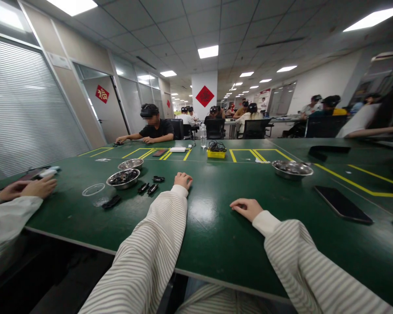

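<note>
My left hand (183, 179) rests on the green table (209, 244), its fingers loosely bent and a little apart, with no object seen in it. Left of it lie several small black parts (152, 189), the nearest things to that hand. Beyond them stands a steel bowl (123, 179) heaped with dark parts, with a second steel bowl (131, 164) just behind. My right hand (248, 209) lies on the tabletop farther right, fingers stretched loosely toward the left. It touches nothing but the table, as far as I can see.
A steel bowl (292, 169) and a phone (343, 204) lie to the right. Ahead are a yellow tray (216, 154) with black cables and a bottle (203, 136). A clear cup (101, 200) lies left. A neighbour's hands (36, 187) work at the left edge; another person (153, 126) sits opposite.
</note>
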